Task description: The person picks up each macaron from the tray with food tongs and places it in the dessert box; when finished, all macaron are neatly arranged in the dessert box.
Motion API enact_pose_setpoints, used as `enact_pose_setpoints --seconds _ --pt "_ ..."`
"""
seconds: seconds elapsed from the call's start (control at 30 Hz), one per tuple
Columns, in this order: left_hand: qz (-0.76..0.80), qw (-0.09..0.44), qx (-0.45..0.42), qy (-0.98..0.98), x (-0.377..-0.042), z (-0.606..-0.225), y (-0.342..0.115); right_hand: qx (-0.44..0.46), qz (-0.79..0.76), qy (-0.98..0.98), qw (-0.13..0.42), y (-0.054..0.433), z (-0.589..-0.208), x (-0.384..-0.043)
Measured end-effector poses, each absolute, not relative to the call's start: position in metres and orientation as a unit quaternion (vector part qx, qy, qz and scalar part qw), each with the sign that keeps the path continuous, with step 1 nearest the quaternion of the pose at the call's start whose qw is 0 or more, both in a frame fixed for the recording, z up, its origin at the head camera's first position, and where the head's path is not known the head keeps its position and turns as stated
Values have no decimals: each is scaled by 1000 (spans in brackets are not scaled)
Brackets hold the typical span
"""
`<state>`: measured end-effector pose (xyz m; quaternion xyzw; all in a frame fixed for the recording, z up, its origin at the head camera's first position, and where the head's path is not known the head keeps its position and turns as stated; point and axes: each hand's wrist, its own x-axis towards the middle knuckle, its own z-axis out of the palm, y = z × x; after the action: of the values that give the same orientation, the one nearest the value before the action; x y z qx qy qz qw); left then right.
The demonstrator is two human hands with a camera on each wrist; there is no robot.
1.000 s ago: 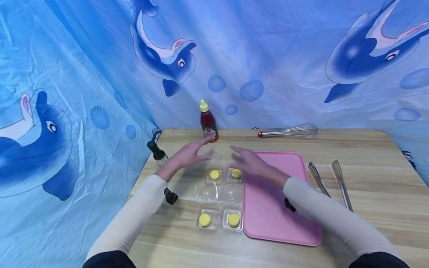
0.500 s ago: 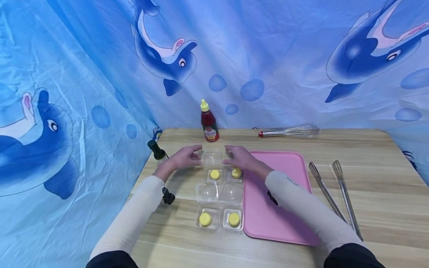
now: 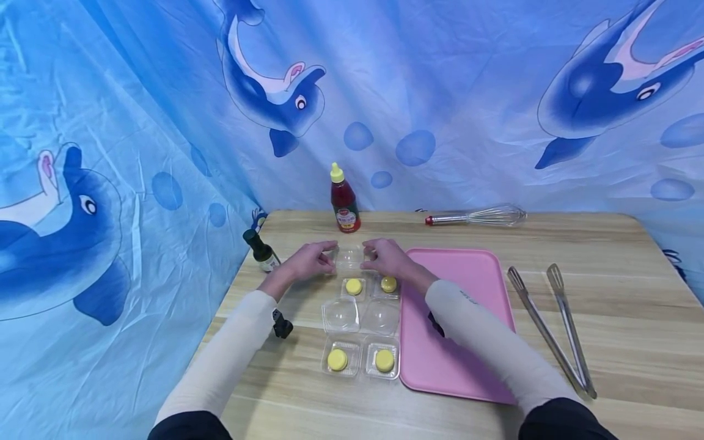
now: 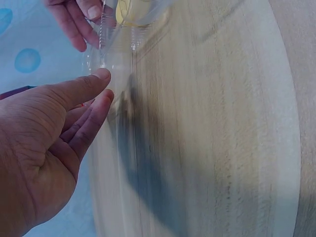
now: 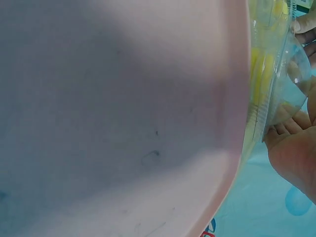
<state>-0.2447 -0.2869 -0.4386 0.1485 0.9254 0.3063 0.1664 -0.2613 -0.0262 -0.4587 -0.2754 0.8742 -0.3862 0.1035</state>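
Four-cornered clear plastic boxes with yellow macarons stand left of the pink tray. The back left box (image 3: 352, 296) has its domed lid (image 3: 349, 258) folded back, with a yellow macaron (image 3: 354, 286) in its base. At the lid's left edge, my left hand (image 3: 309, 261) pinches with thumb and fingertips. My right hand (image 3: 389, 259) holds the right edge, its fingers partly hidden behind clear plastic in the right wrist view. Beside it, the back right box (image 3: 388, 296) has its lid over a macaron. Two front boxes (image 3: 342, 371) (image 3: 382, 374) stand with lids raised.
The pink tray (image 3: 456, 342) lies under my right forearm. Metal tongs (image 3: 572, 342) lie right of it, and a whisk (image 3: 478, 216) lies at the back. A red sauce bottle (image 3: 345, 205) stands behind the hands; a dark bottle (image 3: 263, 252) stands at left.
Both hands have come down and inward from above the boxes to the sides of the back left lid. The right forearm has moved left, uncovering more of the tongs.
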Motion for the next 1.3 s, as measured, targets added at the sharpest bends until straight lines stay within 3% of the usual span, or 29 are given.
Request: enact_pose_setpoints --seconds 0.27,0.8,1.2,1.3 --pt "304 135 144 932 -244 -437 -285 -251 -452 850 102 -29 -459 -262" --pt "355 37 223 907 -232 -428 -268 -83 -665 739 74 -19 -440 -250" --pt "323 -1 259 910 -223 -424 -266 -109 -672 730 57 -13 -429 -236" --pt "314 2 264 912 -220 -422 -267 -143 -649 747 32 -11 -428 -232"
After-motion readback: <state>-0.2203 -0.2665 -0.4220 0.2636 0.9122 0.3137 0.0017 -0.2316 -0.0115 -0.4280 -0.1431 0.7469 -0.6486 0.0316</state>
